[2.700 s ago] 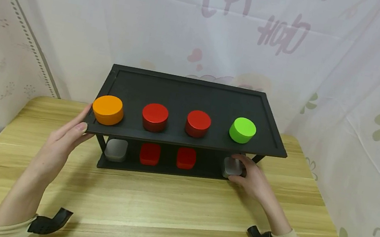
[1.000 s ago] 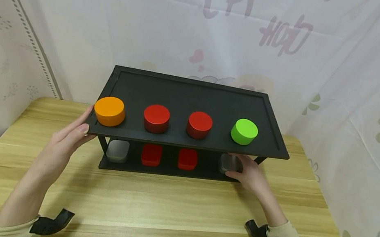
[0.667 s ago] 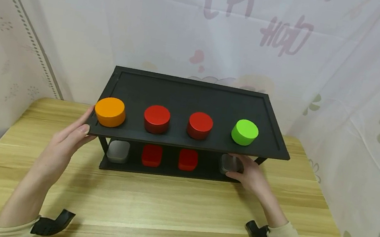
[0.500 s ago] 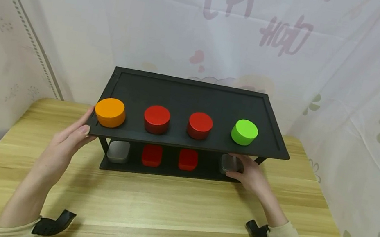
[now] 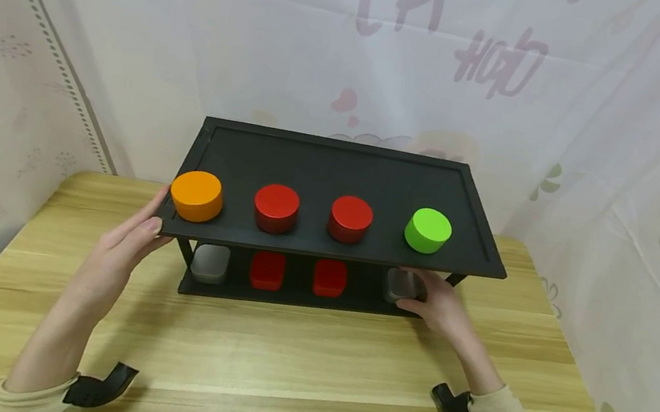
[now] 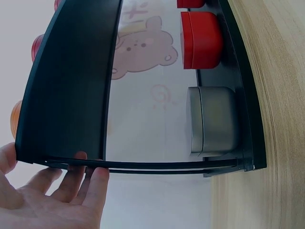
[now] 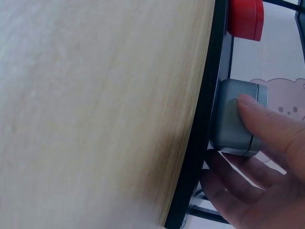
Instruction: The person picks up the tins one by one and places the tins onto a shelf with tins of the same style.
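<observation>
A black two-tier shelf rack (image 5: pixel 330 163) stands on the wooden table. My left hand (image 5: pixel 118 252) grips the left edge of its top tier, the thumb at the front corner and the fingers curling beneath, as the left wrist view shows. On the lower tier, at the right end, my right hand (image 5: pixel 440 306) holds a grey metal tin (image 7: pixel 233 117) with rounded corners. Its thumb lies on the tin's front face and the other fingers go round the side, partly hidden. Another grey tin (image 6: pixel 217 121) sits at the lower tier's left end.
Between the grey tins are two red square tins (image 5: pixel 267 270). Along the top tier's front stand an orange round tin (image 5: pixel 197 196), two red round tins (image 5: pixel 275 209) and a green one (image 5: pixel 427 231). A patterned cloth (image 5: pixel 265 44) hangs behind the table (image 5: pixel 278 371).
Since the oldest frame, my right hand has shifted the grey tin slightly left on the lower tier. My left hand keeps its grip on the rack. The head view has drifted a little.
</observation>
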`<state>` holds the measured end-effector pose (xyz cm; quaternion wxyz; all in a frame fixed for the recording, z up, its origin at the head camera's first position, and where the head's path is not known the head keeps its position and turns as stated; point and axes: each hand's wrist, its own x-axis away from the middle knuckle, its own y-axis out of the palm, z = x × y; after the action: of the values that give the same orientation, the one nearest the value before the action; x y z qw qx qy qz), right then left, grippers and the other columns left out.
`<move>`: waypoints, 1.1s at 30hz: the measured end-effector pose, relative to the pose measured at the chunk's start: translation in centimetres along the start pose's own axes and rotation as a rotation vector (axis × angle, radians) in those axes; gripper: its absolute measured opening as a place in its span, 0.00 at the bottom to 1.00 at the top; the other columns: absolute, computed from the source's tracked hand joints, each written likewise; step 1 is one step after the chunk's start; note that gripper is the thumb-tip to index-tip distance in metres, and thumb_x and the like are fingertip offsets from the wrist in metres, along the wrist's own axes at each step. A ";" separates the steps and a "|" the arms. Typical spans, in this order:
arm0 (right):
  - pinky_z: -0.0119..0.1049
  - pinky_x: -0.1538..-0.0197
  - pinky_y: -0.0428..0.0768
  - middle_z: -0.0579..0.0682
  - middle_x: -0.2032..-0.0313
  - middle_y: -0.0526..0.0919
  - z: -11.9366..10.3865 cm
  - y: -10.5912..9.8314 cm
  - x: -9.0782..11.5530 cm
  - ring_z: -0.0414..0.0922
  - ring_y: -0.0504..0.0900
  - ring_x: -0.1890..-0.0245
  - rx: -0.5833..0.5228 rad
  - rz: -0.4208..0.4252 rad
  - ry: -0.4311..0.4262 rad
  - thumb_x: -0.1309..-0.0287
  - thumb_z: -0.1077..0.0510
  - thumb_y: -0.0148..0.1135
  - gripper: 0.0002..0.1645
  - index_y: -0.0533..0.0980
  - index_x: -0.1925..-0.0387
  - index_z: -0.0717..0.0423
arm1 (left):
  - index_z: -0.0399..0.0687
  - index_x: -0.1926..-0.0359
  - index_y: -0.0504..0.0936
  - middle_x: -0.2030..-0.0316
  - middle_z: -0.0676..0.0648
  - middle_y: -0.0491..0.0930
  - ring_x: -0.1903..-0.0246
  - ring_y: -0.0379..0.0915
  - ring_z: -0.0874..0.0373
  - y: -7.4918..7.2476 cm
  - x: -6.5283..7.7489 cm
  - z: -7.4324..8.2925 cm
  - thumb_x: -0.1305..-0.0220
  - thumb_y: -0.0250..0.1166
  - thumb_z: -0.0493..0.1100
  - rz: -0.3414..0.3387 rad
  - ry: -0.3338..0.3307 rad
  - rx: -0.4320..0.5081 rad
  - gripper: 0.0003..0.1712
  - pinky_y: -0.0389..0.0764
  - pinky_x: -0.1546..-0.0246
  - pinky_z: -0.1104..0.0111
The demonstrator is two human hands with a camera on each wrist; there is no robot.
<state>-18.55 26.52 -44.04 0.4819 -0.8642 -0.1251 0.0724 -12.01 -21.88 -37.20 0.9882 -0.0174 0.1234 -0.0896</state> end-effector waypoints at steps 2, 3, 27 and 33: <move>0.55 0.40 0.74 0.56 0.40 0.73 0.0 0.0 0.1 0.57 0.72 0.40 0.003 0.004 -0.008 0.51 0.53 0.71 0.34 0.71 0.41 0.51 | 0.54 0.27 0.51 0.25 0.52 0.45 0.30 0.50 0.71 0.0 0.1 0.0 0.25 0.40 0.41 0.005 -0.001 0.002 0.28 0.66 0.40 0.86; 0.55 0.40 0.74 0.56 0.40 0.73 0.1 0.0 0.1 0.57 0.72 0.40 0.004 0.007 -0.011 0.51 0.53 0.71 0.34 0.71 0.41 0.51 | 0.54 0.27 0.51 0.25 0.52 0.45 0.30 0.50 0.71 0.1 0.1 0.0 0.25 0.40 0.41 0.007 -0.002 0.001 0.28 0.66 0.40 0.86; 0.55 0.41 0.75 0.58 0.32 0.63 0.1 -0.5 0.9 0.57 0.66 0.35 -0.006 -0.014 -0.018 0.50 0.48 0.70 0.47 0.59 0.31 0.46 | 0.59 0.28 0.52 0.25 0.54 0.45 0.28 0.47 0.68 0.6 0.0 0.2 0.25 0.43 0.46 0.043 -0.006 -0.033 0.28 0.67 0.41 0.87; 0.55 0.41 0.76 0.55 0.32 0.62 -0.1 -0.6 1.6 0.56 0.64 0.34 -0.014 0.006 -0.071 0.50 0.47 0.70 0.47 0.59 0.31 0.43 | 0.59 0.28 0.53 0.25 0.53 0.46 0.35 0.61 0.73 0.6 0.1 0.3 0.25 0.43 0.45 0.061 -0.005 -0.035 0.27 0.68 0.42 0.88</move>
<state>-17.07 27.19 -43.42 0.4710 -0.8647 -0.1401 0.1038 -11.71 -21.28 -36.97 0.9902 -0.0313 0.1231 -0.0572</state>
